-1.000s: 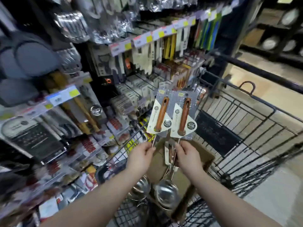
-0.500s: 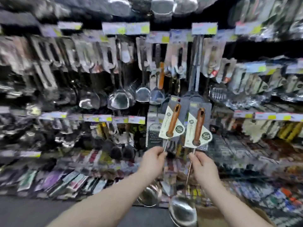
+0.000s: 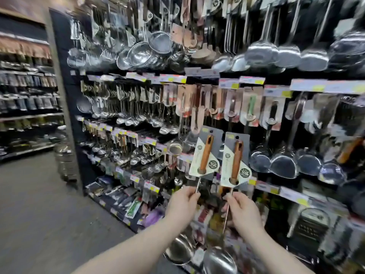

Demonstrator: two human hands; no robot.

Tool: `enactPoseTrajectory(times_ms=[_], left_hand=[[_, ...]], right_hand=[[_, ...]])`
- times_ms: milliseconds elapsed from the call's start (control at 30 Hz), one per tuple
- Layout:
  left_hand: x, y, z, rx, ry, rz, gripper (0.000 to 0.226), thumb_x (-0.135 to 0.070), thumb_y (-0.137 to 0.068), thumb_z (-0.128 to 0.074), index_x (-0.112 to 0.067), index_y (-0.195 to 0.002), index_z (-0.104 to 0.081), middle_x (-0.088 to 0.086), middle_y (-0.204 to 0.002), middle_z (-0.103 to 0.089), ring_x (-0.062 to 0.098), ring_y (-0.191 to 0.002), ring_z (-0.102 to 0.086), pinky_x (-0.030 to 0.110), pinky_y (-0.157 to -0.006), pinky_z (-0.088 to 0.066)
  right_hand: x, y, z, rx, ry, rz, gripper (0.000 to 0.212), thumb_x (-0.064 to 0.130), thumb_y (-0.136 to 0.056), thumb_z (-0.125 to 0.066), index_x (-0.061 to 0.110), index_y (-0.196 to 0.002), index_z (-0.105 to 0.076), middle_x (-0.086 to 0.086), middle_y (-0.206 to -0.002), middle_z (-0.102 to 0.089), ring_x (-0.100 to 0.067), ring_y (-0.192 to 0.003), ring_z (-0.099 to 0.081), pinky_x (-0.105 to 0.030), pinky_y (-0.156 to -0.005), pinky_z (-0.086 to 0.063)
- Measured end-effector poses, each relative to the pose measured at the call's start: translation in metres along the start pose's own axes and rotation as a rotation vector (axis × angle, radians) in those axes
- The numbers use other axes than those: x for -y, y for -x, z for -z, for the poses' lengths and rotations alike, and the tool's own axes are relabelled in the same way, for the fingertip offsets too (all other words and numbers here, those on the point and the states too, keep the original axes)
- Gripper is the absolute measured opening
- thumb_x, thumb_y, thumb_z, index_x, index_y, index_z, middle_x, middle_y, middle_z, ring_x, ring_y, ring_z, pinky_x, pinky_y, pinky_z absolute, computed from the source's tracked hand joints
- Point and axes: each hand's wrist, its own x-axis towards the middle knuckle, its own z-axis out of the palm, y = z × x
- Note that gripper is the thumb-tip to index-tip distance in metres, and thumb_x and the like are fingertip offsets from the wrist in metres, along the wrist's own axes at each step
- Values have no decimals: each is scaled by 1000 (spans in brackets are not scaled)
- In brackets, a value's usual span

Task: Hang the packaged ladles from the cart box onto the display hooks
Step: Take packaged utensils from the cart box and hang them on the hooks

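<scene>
Pinching one thin metal shaft each, the left hand [image 3: 182,202] and right hand [image 3: 244,212] hold two packaged ladles upright, side by side: the left ladle [image 3: 205,155] and right ladle [image 3: 236,161], carded wooden handles up, steel bowls below the hands. Both sit in front of the display rack [image 3: 280,76] crowded with hanging utensils [image 3: 284,165].

Mesh strainers [image 3: 158,44] hang high; grey floor [image 3: 39,214] left.

i see left ladle [image 3: 205,153] and right ladle [image 3: 236,161] upright side by side, carded wooden handles up, steel bowls down.
</scene>
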Motion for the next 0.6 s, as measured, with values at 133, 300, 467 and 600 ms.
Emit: enactPoseTrajectory(times_ms=[133, 300, 467, 600], left_hand=[[52, -35, 85, -80, -18, 1, 23, -24, -90, -54, -11, -103, -67, 5, -97, -70, 21, -89, -61, 24, -74, -42], [103, -72, 162, -145, -20, 20, 12, -22, -88, -57, -17, -85, -68, -2, -73, -60, 18, -74, -56, 24, -60, -33], [135, -113, 201, -208, 28, 16, 14, -17, -88, -58, -11, -79, -68, -8, -64, -56, 18, -72, -54, 21, -61, -32], [156, -150, 214, -214, 52, 38, 15, -20, -89, -57, -19, -75, -63, -11, -64, -59, 13, -66, -55, 24, -57, -34]], right_hand=[[56, -18, -96, 70, -3, 58, 29, 20, -94, -48, 9, -69, -55, -10, -67, -61, -29, -65, -59, -39, -70, -53], [108, -32, -183, 93, 12, 125, 41, 16, -93, -50, 19, -54, -40, 1, -52, -48, -21, -57, -48, -18, -52, -34], [134, -61, -239, 159, -11, 107, 30, 20, -94, -49, 13, -64, -49, -22, -68, -62, -30, -62, -56, -44, -67, -47], [145, -99, -278, 197, -42, 85, 30, 23, -94, -47, 16, -64, -48, -22, -71, -63, -34, -61, -57, -51, -66, -49]])
